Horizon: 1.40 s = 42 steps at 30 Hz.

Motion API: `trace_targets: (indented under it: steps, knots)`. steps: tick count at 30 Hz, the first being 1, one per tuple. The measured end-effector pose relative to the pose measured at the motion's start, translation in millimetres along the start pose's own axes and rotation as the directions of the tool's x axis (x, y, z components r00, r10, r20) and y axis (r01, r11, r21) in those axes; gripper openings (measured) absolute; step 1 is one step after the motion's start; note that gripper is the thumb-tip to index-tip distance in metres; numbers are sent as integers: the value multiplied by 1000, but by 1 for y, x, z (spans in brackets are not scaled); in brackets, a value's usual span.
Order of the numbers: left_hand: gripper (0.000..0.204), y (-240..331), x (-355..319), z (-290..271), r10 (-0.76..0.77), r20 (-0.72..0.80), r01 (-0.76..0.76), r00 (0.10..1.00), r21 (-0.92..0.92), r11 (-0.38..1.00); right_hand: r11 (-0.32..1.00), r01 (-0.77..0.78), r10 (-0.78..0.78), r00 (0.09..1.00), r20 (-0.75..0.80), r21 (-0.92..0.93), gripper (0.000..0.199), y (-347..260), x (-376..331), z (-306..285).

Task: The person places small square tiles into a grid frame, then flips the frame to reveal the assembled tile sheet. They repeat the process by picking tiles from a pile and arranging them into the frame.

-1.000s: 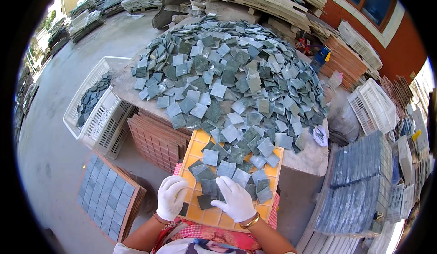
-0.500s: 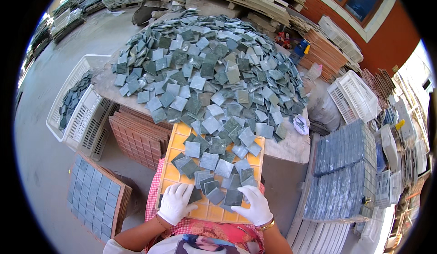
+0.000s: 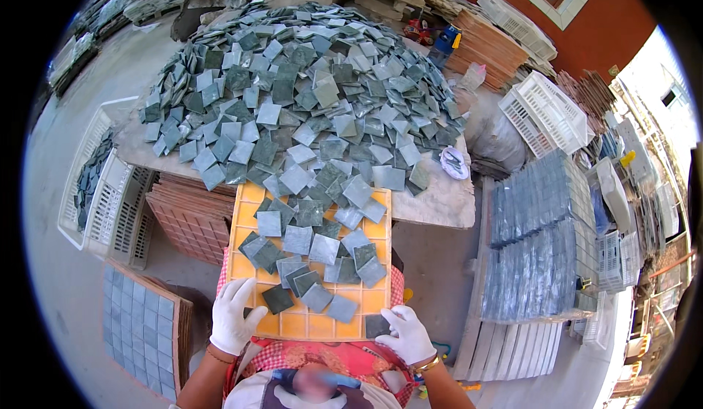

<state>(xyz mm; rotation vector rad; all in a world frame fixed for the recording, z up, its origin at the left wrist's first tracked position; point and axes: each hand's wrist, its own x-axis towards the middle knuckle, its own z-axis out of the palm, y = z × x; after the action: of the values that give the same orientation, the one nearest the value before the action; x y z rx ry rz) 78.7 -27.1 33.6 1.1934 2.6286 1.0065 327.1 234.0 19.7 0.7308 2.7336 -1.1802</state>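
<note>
A yellow gridded tray (image 3: pixel 307 327) rests in front of me, its far end under the edge of a heap of square grey-green stone tiles (image 3: pixel 322 79). Several loose tiles (image 3: pixel 323 248) lie across its middle. At the tray's near right corner, my right hand (image 3: pixel 407 334), in a white glove, has its fingers closed at the edge of a dark stone tile (image 3: pixel 377 326). My left hand (image 3: pixel 234 317), also gloved, is at the near left edge, thumb and fingers apart. A dark bit of tile (image 3: pixel 247 311) shows beside its thumb, mostly hidden.
White plastic crates (image 3: pixel 121 211) holding tiles stand at left, near stacked brown gridded trays (image 3: pixel 187 211). Below them is a stack topped with a tile-filled tray (image 3: pixel 139 321). At right, wrapped tile stacks (image 3: pixel 538 248) sit on a pallet, with another white crate (image 3: pixel 545 116) behind.
My hands have moved apart to the tray's two near corners. The dark tile by my right hand is now at the near right corner. The whole view has shifted.
</note>
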Motion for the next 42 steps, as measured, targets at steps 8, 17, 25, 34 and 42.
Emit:
trace_targets:
  steps: [8, 17, 25, 34, 42]
  knots:
    - [56, 3, -5, 9, 48, 44, -49, 998, 18, 999, 948, 172, -183, 983, -18, -267, 57, -9, 8, 6]
    - [67, 17, 4, 34, -6, 111, -22, 994, 252, 968, 952, 224, -233, 972, -18, -210, 52, -57, 50, 13]
    - [56, 2, 4, 5, 27, 139, -28, 990, 4, 1000, 936, -49, 35, 998, 46, 348, 37, -34, 58, -1]
    - [60, -1, -11, -14, 130, 211, -130, 969, -14, 991, 945, 328, -328, 944, -19, -8, 23, -25, 54, 6]
    - [63, -3, -23, -15, 157, 210, -157, 965, -15, 987, 891, 372, -342, 927, 152, -260, 36, -43, 31, 20]
